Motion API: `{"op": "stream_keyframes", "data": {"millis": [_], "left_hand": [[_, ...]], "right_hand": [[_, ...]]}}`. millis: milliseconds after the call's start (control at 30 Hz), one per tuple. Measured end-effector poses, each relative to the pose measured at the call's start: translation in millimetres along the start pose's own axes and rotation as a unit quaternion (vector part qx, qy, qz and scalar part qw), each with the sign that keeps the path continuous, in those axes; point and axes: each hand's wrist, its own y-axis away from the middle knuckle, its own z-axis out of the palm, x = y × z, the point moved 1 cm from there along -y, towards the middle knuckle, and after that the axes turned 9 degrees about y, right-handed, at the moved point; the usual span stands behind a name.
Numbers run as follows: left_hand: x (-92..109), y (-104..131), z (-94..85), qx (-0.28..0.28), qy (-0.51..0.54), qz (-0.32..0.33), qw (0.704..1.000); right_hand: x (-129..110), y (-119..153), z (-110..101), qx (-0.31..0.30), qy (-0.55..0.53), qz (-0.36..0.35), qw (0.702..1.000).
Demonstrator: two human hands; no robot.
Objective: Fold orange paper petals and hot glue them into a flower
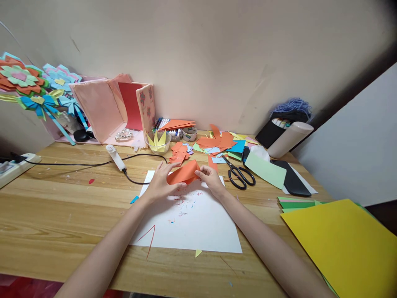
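Between both hands a piece of orange paper (183, 173) is held up, folded or curved over on itself. My left hand (161, 182) grips its left end, thumb below and fingers above. At the right end my right hand (211, 179) pinches the paper's edge between thumb and fingers. Beneath lies a white sheet (198, 231) dotted with small coloured scraps. Black-handled scissors (240, 174) rest just right of my right hand. Beyond the hands are orange paper cutouts (179, 153) and a bigger heap of orange pieces (218, 142).
A white glue gun (115, 158) with a black cord lies to the left. Paper flowers (21, 76) and a pink box (96, 109) stand behind it. A clear bowl (159, 145) holds yellow paper. Yellow card (344, 244), a black phone (291, 178) and a pale bottle (290, 140) are right.
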Motion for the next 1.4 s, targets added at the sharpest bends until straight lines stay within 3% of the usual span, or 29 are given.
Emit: {"op": "stream_keyframes", "data": {"millis": [100, 267, 333, 433, 533, 633, 700, 800, 900, 1067, 1267, 1400], "left_hand": [[-1, 2, 1.5, -0.012, -0.003, -0.025, 1.0], [-11, 1, -2.4, 0.105, 0.096, -0.117, 0.983], [-12, 0, -3.5, 0.115, 0.151, -0.15, 0.97], [-6, -1, -3.1, 0.042, 0.262, -0.198, 0.944], [1, 2, -1.2, -0.041, 0.364, -0.263, 0.893], [0, 6, 1.1, -0.068, 0.427, -0.323, 0.842], [-6, 7, 2.4, -0.063, 0.447, -0.346, 0.823], [-17, 7, 3.2, -0.021, 0.457, -0.368, 0.81], [-21, 6, 2.4, 0.033, 0.466, -0.368, 0.804], [-17, 5, 1.2, 0.04, 0.501, -0.346, 0.792], [-17, 4, 2.4, 0.045, 0.526, -0.368, 0.766], [-22, 5, 2.2, 0.034, 0.52, -0.353, 0.777]], "right_hand": [[-1, 1, 0, 0.004, -0.005, -0.003, 1.0], [-2, 0, 0, 0.055, -0.038, 0.014, 0.998], [-2, -1, -1, 0.096, -0.052, 0.022, 0.994], [-1, -1, -2, 0.139, -0.052, -0.001, 0.989], [-1, -1, -1, 0.119, -0.022, -0.009, 0.993], [-2, 2, 1, 0.078, 0.014, -0.026, 0.996], [-5, 4, 2, 0.068, 0.056, -0.073, 0.993], [-12, 8, 1, 0.044, 0.186, -0.179, 0.965], [-18, 12, 1, 0.004, 0.327, -0.284, 0.901], [-16, 15, 3, -0.061, 0.403, -0.404, 0.819], [-12, 14, 1, -0.052, 0.372, -0.423, 0.825], [-16, 15, 2, -0.086, 0.39, -0.435, 0.807]]}}
